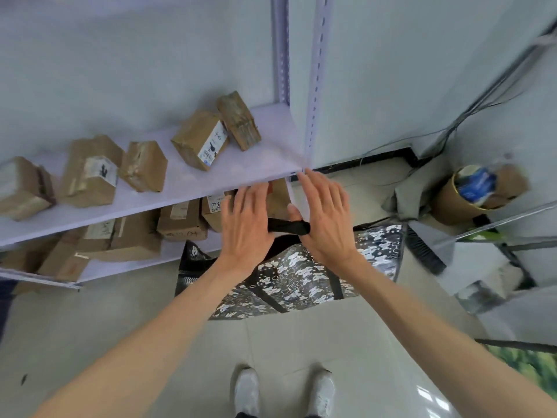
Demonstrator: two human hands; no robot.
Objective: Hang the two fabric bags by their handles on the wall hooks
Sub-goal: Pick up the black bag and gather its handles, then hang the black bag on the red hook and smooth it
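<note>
A black fabric bag [304, 276] with a white butterfly print hangs in front of me above the tiled floor. Its black handle [287, 227] is stretched flat between my two hands. My left hand [247, 224] has its fingers extended upward, with the strap's left end behind its palm. My right hand [325, 218] also has straight fingers, and its thumb hooks over the strap's right end. Both hands are raised just in front of the shelf's edge. I see only this one bag, and no wall hook is in view.
A pale metal shelf unit [180, 188] at the left carries several brown cardboard parcels [200, 140] on two levels, with a perforated upright post [316, 86] beside it. A cardboard drum [470, 194], cables and clutter fill the right corner. My white shoes [247, 390] stand below.
</note>
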